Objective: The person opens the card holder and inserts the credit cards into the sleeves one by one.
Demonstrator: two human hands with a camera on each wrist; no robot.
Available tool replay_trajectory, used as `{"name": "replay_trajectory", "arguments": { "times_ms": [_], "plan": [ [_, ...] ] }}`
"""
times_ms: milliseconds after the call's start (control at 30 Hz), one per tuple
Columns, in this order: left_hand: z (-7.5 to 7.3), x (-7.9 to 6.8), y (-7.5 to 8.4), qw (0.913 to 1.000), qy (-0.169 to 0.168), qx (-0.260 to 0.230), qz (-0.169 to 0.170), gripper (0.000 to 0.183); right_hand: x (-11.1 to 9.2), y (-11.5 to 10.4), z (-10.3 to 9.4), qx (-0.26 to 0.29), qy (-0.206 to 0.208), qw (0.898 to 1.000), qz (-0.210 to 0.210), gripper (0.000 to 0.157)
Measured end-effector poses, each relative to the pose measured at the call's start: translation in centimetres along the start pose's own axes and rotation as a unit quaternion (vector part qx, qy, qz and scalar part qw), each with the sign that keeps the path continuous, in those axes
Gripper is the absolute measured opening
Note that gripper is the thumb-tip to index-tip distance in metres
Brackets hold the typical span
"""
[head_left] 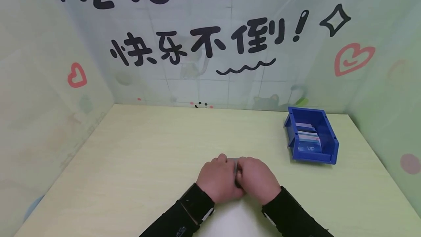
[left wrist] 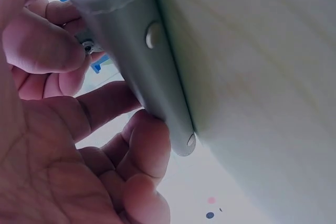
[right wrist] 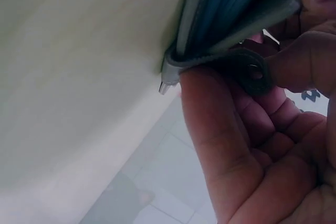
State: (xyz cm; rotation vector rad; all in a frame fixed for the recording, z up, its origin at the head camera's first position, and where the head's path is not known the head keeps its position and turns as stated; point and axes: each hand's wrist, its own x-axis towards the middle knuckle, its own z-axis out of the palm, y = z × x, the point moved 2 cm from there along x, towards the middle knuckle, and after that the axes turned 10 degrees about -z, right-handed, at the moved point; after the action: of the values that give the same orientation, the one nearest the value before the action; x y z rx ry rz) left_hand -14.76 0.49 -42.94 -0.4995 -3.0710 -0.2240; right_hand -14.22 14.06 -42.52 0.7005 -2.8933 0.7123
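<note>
A grey card holder [left wrist: 123, 40] with stitched edges and metal snap studs stands on its edge on the table, mostly covered by the hands in the head view. My left hand [head_left: 218, 178] holds it from the left, fingertips against its grey side in the left wrist view. Bluish card sleeves [right wrist: 226, 11] show between its covers. My right hand [head_left: 260, 178] pinches the holder's snap strap [right wrist: 247, 66], which bends away from the covers in the right wrist view. Both hands are close together in front of me.
A blue plastic bin [head_left: 330, 157] stands at the back right of the light wooden table [head_left: 148, 138]. Several cards [head_left: 309, 146] lean inside it, the front one marked VIP. Printed fabric walls [head_left: 197, 87] close off the back and both sides.
</note>
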Motion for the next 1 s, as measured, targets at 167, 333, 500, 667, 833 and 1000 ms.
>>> {"name": "replay_trajectory", "arguments": {
  "times_ms": [167,333,500,667,833,1000],
  "plan": [
    [-0.1,-0.1,-0.3,0.9998,-0.014,-0.015,0.000,0.061,0.0,0.4,-0.4,0.026,-0.020,0.999,0.018,0.024],
    [-0.2,-0.2,-0.5,0.9987,-0.037,-0.034,0.004,0.062,-0.2,1.6,-1.3,0.013,-0.045,0.998,0.044,0.015],
    [-0.3,-0.2,-0.8,0.9983,-0.045,-0.035,0.011,0.064,-0.4,3.0,-1.8,-0.023,-0.067,0.996,0.053,0.012],
    [-0.3,-0.1,-0.9,0.9984,-0.041,-0.030,0.024,0.056,-0.5,3.5,-1.8,-0.040,-0.088,0.994,0.042,0.012],
    [-0.5,-0.1,-1.1,0.9982,-0.043,-0.030,0.029,0.051,-0.5,3.7,-1.6,-0.051,-0.104,0.992,0.049,0.012],
    [-0.8,0.0,-1.2,0.9964,-0.057,-0.058,0.024,0.046,-0.6,3.8,-1.3,-0.069,-0.102,0.992,0.039,0.012]
  ]
}}
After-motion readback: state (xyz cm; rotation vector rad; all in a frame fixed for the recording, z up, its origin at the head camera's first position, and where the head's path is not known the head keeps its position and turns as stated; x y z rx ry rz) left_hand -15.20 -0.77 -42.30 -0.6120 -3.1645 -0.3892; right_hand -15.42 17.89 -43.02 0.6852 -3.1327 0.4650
